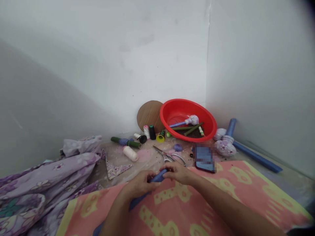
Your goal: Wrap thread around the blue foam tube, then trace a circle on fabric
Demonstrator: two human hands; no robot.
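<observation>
Two-handed grip here: left hand [139, 186] and right hand [178, 173] curl tight around a blue fabric tube [157, 177], its long axis slanting down-left past the left hand, above a pink patterned cloth [216, 196].

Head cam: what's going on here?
A person holds a blue fabric tube in their left hand and right hand, above a pink-and-yellow cloth. Scissors lie just beyond the hands, near a phone. A red plastic basin sits in the corner behind.
</observation>
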